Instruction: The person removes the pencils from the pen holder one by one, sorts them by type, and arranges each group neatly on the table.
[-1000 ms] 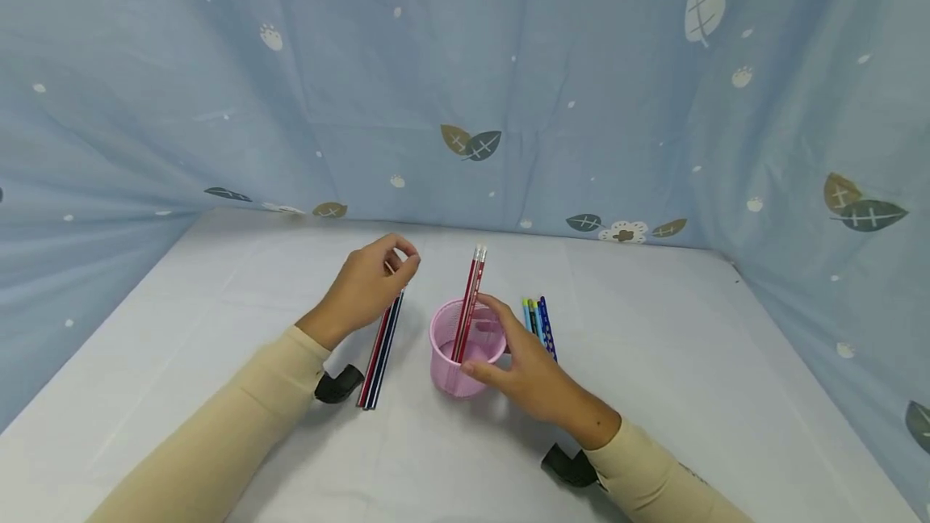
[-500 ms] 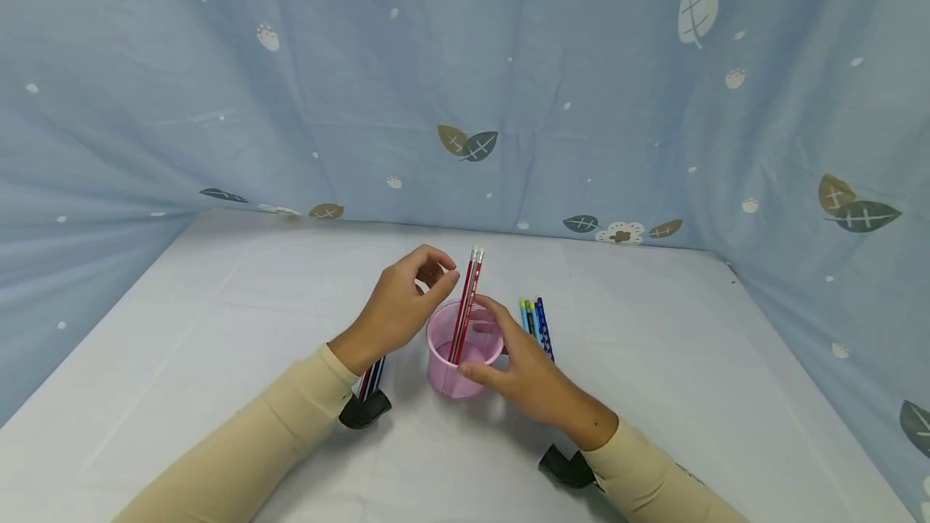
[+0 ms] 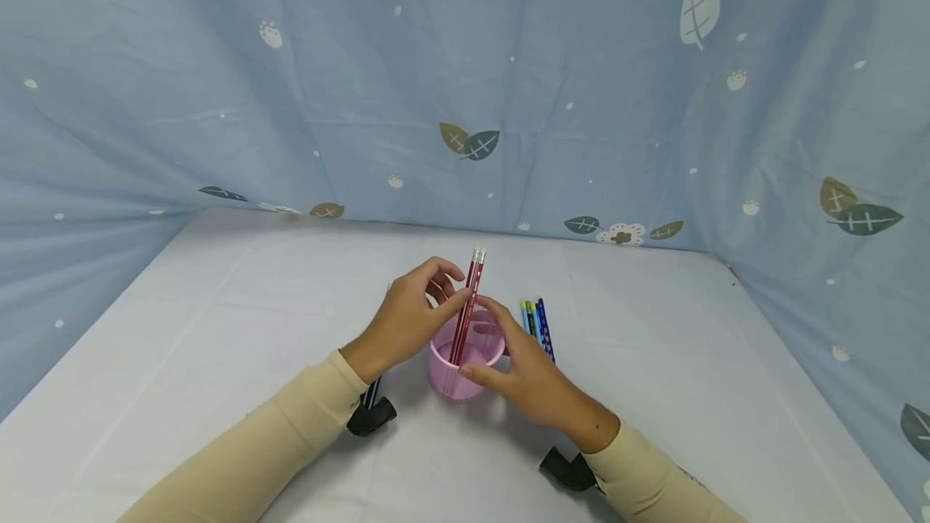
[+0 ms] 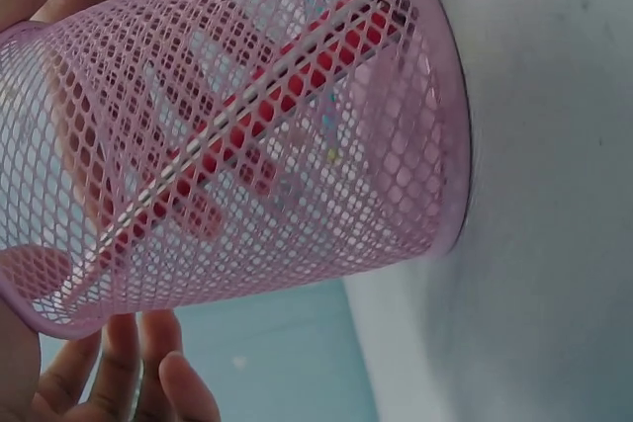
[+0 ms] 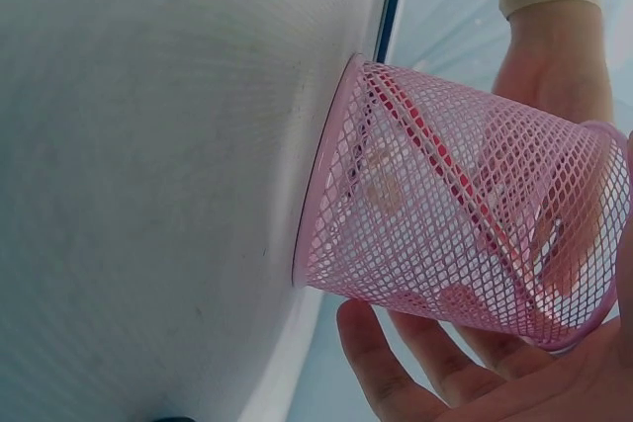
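A pink mesh pencil cup [image 3: 454, 386] stands on the table, also large in the left wrist view as a mesh cylinder [image 4: 435, 116]. Several red pencils [image 3: 468, 309] lean inside it, silver ends up. My right hand [image 3: 538, 378] grips the cup from the right, thumb at the near rim and fingers round the far side. My left hand [image 3: 410, 309] reaches over the cup's left rim, thumb and forefinger apart, with the fingertips right at the red pencils. In the right wrist view the left hand shows through the mesh wall [image 5: 396, 244].
Dark pencils [image 3: 371, 393] lie left of the cup, mostly hidden under the left wrist. Blue and green-tipped pencils [image 3: 539, 328] lie to the right, partly behind the right hand. A blue patterned cloth [image 3: 465, 87] hangs behind the white table [image 3: 654, 329].
My left hand has moved right from above the pencils on the left to the red pencils in the cup. The right hand and cup have stayed in place.
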Demonstrator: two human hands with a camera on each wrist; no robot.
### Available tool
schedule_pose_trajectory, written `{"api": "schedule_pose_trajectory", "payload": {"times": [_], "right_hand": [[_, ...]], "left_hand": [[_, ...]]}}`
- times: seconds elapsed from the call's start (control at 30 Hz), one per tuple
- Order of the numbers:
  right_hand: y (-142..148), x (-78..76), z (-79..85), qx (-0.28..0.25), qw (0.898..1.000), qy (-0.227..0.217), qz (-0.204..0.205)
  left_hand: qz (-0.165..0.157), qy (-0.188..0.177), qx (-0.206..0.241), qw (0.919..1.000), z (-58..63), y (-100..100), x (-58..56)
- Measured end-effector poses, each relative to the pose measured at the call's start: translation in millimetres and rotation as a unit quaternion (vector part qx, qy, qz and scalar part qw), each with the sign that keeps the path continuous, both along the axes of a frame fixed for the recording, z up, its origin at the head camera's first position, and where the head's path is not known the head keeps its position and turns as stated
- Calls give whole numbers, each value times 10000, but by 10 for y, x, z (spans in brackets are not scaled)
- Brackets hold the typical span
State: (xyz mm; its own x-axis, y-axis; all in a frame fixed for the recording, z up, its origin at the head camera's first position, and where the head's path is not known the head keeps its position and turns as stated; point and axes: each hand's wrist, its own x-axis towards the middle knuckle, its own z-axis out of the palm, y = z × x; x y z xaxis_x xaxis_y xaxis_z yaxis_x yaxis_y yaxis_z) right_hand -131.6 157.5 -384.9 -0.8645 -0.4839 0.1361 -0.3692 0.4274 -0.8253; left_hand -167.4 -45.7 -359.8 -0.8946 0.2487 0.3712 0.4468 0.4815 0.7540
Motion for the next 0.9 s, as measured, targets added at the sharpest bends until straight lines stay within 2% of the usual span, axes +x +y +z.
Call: {"api": "schedule_pose_trajectory", "payload": {"times": [0.43,0.9], "right_hand": [[21,-7,-3,5,10000,-76,50],[13,-3,9,50,10000,-24,1]], "left_hand": [[91,-427,183,9989,-42,16,3],[11,-497,101,9987,-25,12,-1]]}}
